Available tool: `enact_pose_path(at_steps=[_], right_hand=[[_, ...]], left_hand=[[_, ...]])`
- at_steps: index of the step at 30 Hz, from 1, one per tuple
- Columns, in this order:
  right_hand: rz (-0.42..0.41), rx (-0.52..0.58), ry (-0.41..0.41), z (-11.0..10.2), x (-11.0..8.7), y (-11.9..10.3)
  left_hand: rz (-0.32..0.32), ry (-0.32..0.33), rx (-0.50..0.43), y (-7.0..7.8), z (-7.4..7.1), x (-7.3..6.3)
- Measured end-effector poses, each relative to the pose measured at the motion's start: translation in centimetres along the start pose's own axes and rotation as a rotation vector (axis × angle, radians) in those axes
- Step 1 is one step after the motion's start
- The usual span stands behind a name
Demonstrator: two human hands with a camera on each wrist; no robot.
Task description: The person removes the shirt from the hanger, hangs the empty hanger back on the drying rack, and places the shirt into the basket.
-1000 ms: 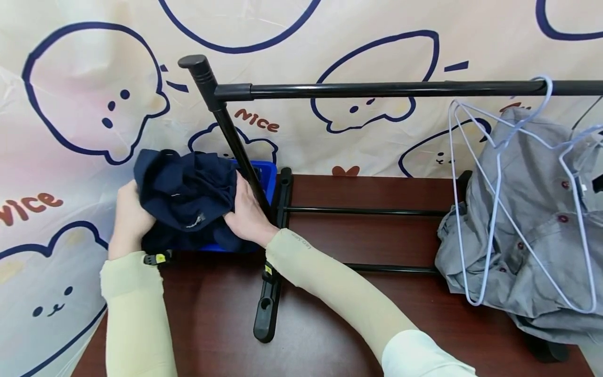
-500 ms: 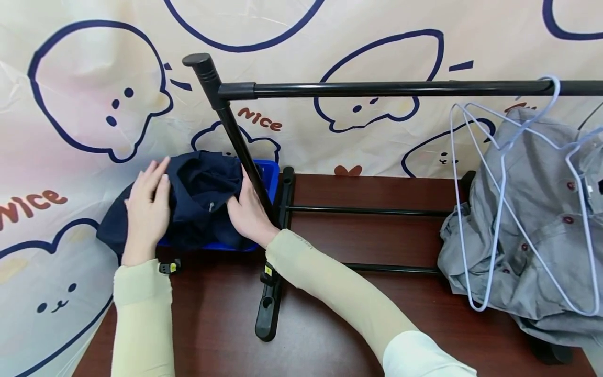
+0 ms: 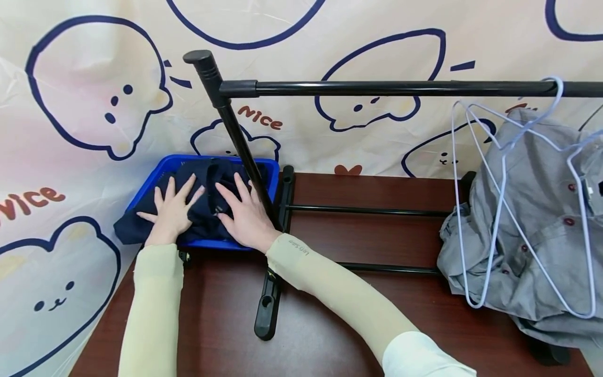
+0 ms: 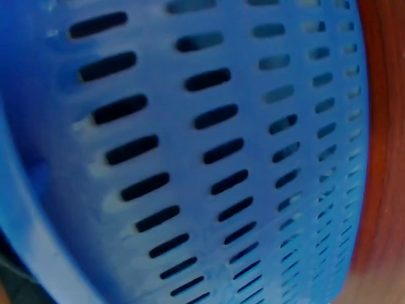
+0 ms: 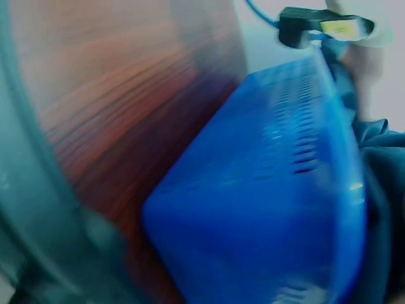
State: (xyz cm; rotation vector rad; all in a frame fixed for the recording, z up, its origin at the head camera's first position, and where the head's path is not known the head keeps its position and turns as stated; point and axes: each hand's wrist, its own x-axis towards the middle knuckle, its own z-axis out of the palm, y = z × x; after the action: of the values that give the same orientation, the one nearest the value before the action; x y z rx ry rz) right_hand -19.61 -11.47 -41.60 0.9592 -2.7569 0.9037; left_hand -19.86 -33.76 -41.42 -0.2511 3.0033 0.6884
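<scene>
Inside a blue plastic basket [image 3: 214, 244] at the left lies a crumpled navy garment [image 3: 205, 222], part of which hangs over the basket's left edge. My left hand [image 3: 170, 212] rests on the cloth with fingers spread. Beside it, my right hand [image 3: 248, 217] also lies on the cloth, its fingers straight and apart. In the left wrist view the slotted basket wall [image 4: 253, 152] fills most of the picture. The right wrist view shows the basket's outer side [image 5: 240, 221], with dark cloth [image 5: 395, 171] past its rim; the hands' contact is hidden there.
A black rack upright [image 3: 235, 131] slants just in front of the basket's right end, above a black foot [image 3: 266, 314]. From its top bar [image 3: 377, 89] hangs a pale hanger [image 3: 501, 183]; a grey buttoned garment [image 3: 532, 251] is behind it. A patterned curtain [image 3: 301, 131] backs the brown table [image 3: 221, 314].
The navy garment has sunk lower into the basket, exposing its back rim. My left hand let go, moved right and spread on the cloth; my right hand shifted from the garment's side onto its top.
</scene>
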Motion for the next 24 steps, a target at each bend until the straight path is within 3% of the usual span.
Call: enact_pose_path(at_steps=[2, 5, 9, 13, 18, 21, 24], right_hand=[[0.016, -0.119, -0.048, 0.4, 0.1, 0.1], [0.041, -0.235, -0.109, 0.7, 0.2, 0.1], [0.068, -0.348, -0.187, 1.1, 0.3, -0.2], [0.103, -0.301, -0.178, 1.8, 0.3, -0.2], [0.134, -0.134, -0.087, 2.5, 0.2, -0.1], [0.151, -0.169, -0.078, 2.6, 0.3, -0.2], [0.174, -0.276, -0.120, 2.6, 0.6, -0.4]], left_hand=[[0.002, -0.035, 0.035, 0.0, 0.1, 0.0], [-0.021, -0.025, 0.066, 0.2, -0.1, -0.4], [-0.099, -0.014, 0.102, 0.6, -0.2, -1.4], [-0.159, -0.021, 0.083, 0.6, 0.0, -2.1], [-0.126, -0.020, 0.044, -0.1, 0.4, -2.0], [-0.093, -0.023, 0.035, -0.7, 0.5, -1.5], [-0.068, -0.042, 0.046, -1.3, 0.5, -1.0]])
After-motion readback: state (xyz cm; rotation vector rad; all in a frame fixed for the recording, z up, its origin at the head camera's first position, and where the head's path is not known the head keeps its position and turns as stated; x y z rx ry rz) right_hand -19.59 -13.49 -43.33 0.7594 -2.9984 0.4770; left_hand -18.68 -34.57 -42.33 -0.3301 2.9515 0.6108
